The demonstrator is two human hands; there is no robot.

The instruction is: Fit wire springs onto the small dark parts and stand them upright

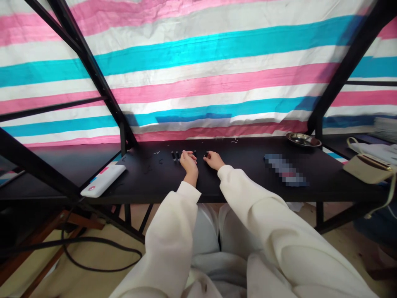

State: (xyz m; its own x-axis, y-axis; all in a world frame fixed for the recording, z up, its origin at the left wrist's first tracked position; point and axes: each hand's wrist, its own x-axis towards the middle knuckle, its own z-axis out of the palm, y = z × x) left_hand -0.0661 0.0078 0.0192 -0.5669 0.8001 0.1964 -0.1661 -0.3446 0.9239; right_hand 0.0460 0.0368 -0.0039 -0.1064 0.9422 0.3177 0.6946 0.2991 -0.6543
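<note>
My left hand (pixel 188 162) rests on the black table (pixel 235 182), its fingers loosely bent and somewhat apart. Just left of it are short dark cylinder-like pieces (pixel 173 156) in a row, and another dark piece (pixel 195 153) shows past its fingertips. The thumb and fingers of my right hand (pixel 214 160) pinch a small dark piece (pixel 206 155) close to the tabletop. That piece is too small to name and partly covered by the fingers. A gap of bare tabletop separates the two hands.
A white flat case (pixel 104 181) lies at the left. On the right are a round metal dish (pixel 303 140), a blurred-out object (pixel 285 170) and a cream handbag (pixel 367 169). Black frame posts (pixel 124 134) rise before a striped sheet (pixel 217 54). Small white scraps (pixel 235 140) lie at the back.
</note>
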